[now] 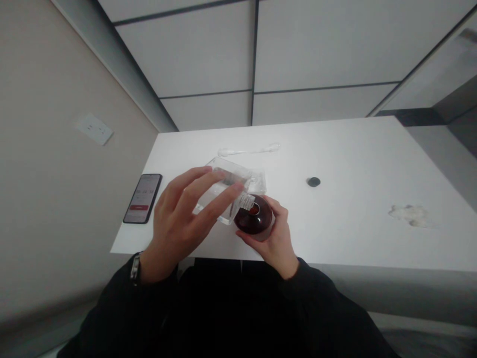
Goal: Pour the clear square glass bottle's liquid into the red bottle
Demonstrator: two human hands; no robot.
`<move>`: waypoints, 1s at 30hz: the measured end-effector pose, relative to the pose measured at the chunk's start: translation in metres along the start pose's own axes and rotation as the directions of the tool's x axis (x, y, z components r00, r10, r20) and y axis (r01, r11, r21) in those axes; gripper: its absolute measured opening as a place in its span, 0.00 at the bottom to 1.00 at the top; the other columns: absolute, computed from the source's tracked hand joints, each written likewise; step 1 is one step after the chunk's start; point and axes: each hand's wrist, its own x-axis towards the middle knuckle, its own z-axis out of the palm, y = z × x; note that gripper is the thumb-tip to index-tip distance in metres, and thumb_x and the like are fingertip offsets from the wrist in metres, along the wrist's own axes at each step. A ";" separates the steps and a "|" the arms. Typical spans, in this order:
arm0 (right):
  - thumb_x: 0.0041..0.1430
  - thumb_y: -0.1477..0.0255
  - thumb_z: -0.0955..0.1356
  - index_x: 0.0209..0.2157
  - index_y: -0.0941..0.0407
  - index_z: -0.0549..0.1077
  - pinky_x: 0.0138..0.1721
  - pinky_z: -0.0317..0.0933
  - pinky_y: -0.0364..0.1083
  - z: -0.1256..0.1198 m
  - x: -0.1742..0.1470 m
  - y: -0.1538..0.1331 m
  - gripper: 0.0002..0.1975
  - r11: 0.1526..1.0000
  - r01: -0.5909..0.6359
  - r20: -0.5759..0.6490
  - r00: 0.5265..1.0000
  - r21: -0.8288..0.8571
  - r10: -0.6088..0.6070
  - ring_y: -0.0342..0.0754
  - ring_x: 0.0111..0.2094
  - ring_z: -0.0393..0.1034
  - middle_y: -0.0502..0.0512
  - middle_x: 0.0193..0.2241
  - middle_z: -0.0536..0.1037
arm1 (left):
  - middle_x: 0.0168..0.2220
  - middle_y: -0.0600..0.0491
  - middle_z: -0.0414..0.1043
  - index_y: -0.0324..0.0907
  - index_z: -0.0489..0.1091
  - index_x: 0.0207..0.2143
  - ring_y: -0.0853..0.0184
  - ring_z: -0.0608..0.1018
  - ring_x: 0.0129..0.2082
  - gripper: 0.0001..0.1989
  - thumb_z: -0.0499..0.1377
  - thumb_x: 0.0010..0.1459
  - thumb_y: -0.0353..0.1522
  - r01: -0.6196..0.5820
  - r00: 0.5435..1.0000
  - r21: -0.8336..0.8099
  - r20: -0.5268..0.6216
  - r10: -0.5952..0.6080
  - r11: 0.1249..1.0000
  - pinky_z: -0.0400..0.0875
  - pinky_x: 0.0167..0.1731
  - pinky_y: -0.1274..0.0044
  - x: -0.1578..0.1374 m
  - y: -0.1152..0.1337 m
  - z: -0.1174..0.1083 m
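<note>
My left hand (190,214) grips a clear square bottle (233,171) from above and holds it on its side. The bottle's threaded neck points right, at the open mouth of a dark brown round bottle (253,223). Whether the neck touches the rim, I cannot tell. My right hand (276,238) is wrapped around the brown bottle's right side, keeping it upright at the front of the table. Just behind the brown bottle lies a small clear plastic piece (259,181), partly hidden by the square bottle.
A clear plastic dropper (249,149) lies farther back on the white table (350,223). Right of the bottles is a small black cap (313,182), and farther right a crumpled whitish tissue (408,215). A phone (142,199) lies by the left edge, near the wall.
</note>
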 end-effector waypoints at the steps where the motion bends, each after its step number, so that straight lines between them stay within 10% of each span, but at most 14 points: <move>1: 0.56 0.58 0.79 0.68 0.49 0.55 0.55 0.72 0.63 0.000 0.000 0.000 0.45 1.000 0.000 -0.001 1.000 0.003 0.000 0.60 0.57 0.74 0.62 0.57 0.74 | 0.57 0.47 0.75 0.45 0.67 0.65 0.57 0.77 0.59 0.32 0.69 0.60 0.22 -0.002 1.000 -0.001 0.000 0.002 1.000 0.78 0.59 0.66 0.000 0.000 0.000; 30: 0.57 0.59 0.79 0.67 0.49 0.56 0.55 0.73 0.62 0.000 0.000 0.000 0.44 1.000 0.002 -0.016 1.000 0.017 -0.002 0.59 0.58 0.74 0.62 0.57 0.73 | 0.57 0.45 0.75 0.43 0.68 0.63 0.56 0.77 0.59 0.32 0.70 0.58 0.22 -0.012 1.000 -0.022 0.000 0.012 1.000 0.78 0.59 0.65 0.001 0.000 0.000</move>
